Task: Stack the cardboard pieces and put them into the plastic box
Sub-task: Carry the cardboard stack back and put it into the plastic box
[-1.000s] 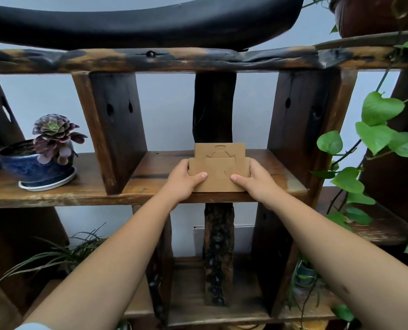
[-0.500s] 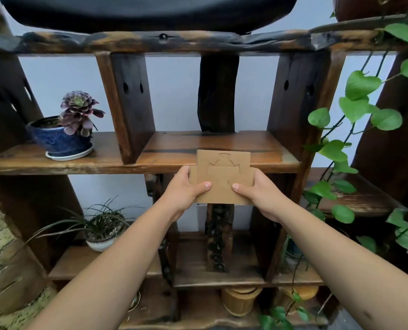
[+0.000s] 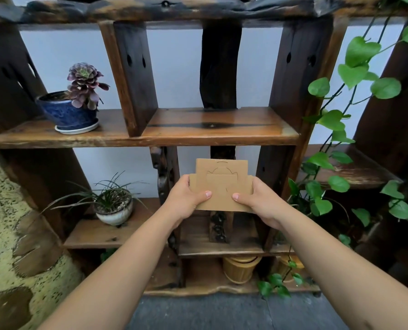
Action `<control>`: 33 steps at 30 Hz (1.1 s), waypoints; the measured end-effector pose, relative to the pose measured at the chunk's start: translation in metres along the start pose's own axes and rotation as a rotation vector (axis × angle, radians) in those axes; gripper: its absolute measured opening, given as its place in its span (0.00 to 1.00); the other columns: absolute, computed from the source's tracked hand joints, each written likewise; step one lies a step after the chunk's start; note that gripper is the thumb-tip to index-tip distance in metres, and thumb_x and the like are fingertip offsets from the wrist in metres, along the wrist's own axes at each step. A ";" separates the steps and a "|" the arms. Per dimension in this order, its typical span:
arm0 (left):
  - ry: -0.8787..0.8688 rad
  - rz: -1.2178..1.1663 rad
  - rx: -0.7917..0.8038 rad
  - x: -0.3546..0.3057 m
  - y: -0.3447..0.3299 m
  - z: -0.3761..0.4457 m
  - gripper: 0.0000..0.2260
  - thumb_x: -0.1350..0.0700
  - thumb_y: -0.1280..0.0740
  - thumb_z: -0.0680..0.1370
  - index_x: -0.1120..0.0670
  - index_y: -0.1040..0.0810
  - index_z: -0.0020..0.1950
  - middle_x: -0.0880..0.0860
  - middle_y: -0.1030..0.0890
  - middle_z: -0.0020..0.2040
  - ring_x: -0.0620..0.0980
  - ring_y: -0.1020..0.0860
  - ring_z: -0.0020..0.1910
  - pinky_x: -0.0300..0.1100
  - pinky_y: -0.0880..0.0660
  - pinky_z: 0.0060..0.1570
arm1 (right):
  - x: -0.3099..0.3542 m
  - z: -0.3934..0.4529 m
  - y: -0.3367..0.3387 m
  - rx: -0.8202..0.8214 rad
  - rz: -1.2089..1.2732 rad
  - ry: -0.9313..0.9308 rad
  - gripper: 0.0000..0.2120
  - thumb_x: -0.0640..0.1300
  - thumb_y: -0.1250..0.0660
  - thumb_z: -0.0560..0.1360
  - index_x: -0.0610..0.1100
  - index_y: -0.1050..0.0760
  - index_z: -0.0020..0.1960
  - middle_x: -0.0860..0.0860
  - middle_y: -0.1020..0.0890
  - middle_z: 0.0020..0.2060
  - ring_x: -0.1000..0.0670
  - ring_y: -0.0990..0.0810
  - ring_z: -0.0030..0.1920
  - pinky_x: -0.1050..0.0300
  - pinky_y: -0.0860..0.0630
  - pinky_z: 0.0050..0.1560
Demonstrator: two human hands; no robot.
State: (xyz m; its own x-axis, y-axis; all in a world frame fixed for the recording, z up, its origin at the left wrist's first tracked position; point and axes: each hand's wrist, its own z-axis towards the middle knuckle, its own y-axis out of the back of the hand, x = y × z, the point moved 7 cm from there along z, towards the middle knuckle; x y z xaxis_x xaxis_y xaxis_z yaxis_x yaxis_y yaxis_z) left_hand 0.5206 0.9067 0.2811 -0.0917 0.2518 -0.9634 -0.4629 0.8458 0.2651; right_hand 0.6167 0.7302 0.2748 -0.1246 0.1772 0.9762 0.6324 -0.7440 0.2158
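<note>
1. Head view: held a stack of cardboard pieces (image 3: 222, 186) in mid-air, in front of a dark wooden shelf unit (image 3: 198, 129) and below its middle board.
2. Gripped the stack's left edge with the left hand (image 3: 186, 196), thumb pressed on top.
3. Gripped the right edge with the right hand (image 3: 257, 201) the same way (thumb across the face).
4. Showed a purple succulent in a blue pot (image 3: 72, 110) on the middle board, far left.
5. Showed a grassy plant in a pale bowl (image 3: 113, 208) lower down, and a trailing green vine (image 3: 355, 67) at right.
</note>
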 end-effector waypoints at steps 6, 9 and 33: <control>0.059 0.132 -0.021 0.024 -0.007 -0.023 0.19 0.53 0.26 0.72 0.48 0.32 0.58 0.41 0.24 0.49 0.37 0.25 0.46 0.31 0.30 0.40 | -0.025 -0.011 -0.012 -0.001 -0.128 -0.031 0.16 0.41 0.30 0.75 0.60 0.31 0.53 0.63 0.22 0.51 0.59 0.23 0.54 0.58 0.28 0.57; 0.106 0.209 -0.048 0.037 -0.007 -0.033 0.19 0.52 0.27 0.73 0.49 0.32 0.59 0.46 0.24 0.54 0.46 0.24 0.52 0.41 0.27 0.52 | -0.039 -0.014 -0.020 0.040 -0.156 -0.078 0.17 0.43 0.31 0.76 0.59 0.35 0.54 0.64 0.26 0.50 0.57 0.25 0.54 0.56 0.29 0.60; 0.617 0.179 -0.692 0.150 0.135 -0.266 0.23 0.52 0.24 0.70 0.60 0.25 0.59 0.57 0.19 0.56 0.56 0.22 0.55 0.52 0.25 0.57 | -0.051 -0.085 -0.257 0.659 -0.195 -0.073 0.16 0.39 0.30 0.74 0.55 0.26 0.57 0.52 0.20 0.59 0.49 0.23 0.60 0.43 0.28 0.65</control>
State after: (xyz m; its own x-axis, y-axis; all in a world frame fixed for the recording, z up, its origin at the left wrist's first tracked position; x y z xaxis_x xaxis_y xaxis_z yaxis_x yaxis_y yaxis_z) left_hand 0.2100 0.9341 0.1620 -0.5709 -0.1105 -0.8135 -0.7993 0.3013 0.5200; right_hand 0.3949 0.8576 0.1715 -0.2464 0.3280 0.9120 0.9391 -0.1517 0.3083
